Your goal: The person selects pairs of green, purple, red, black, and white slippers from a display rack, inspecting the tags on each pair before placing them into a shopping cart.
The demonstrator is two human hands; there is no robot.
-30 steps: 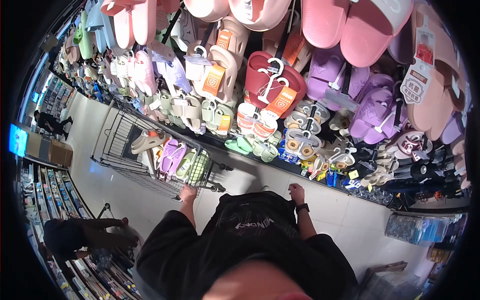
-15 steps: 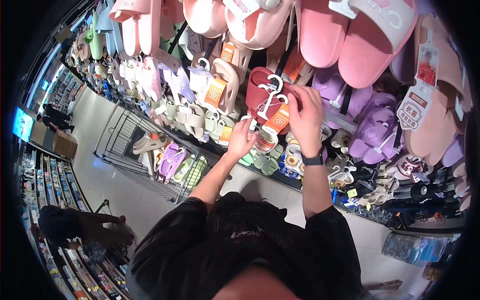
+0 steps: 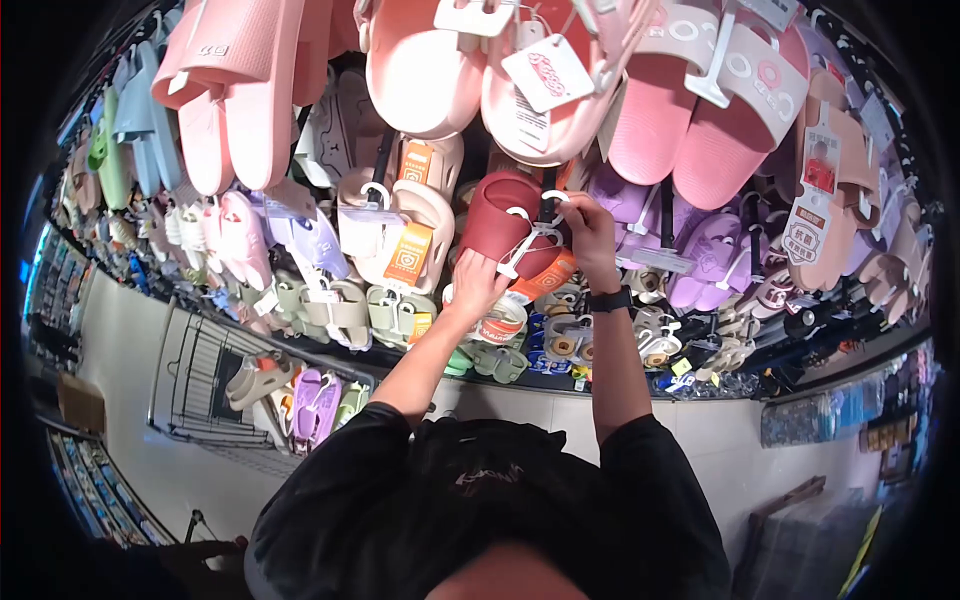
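Note:
A pair of dark red slippers is in front of me at the middle of the shoe display, joined by a white plastic hanger. An orange tag hangs from the pair. My left hand grips the near slipper from below, its fingertips hidden against it. With thumb and finger, my right hand pinches the hanger's upper hook, close to a dark display rod. Beige slippers hang left of the red pair, purple slippers to its right.
Large pink slippers hang overhead, close above my hands. Lower rows hold sandals in several colours. A wire shopping cart with shoes in it stands at my left. A person's dark arm shows at lower left.
The view has tilted up toward the shelf. My left hand has moved up onto the red slipper. My right hand has shifted to the hanger's hook, and the pair sits nearer the rod.

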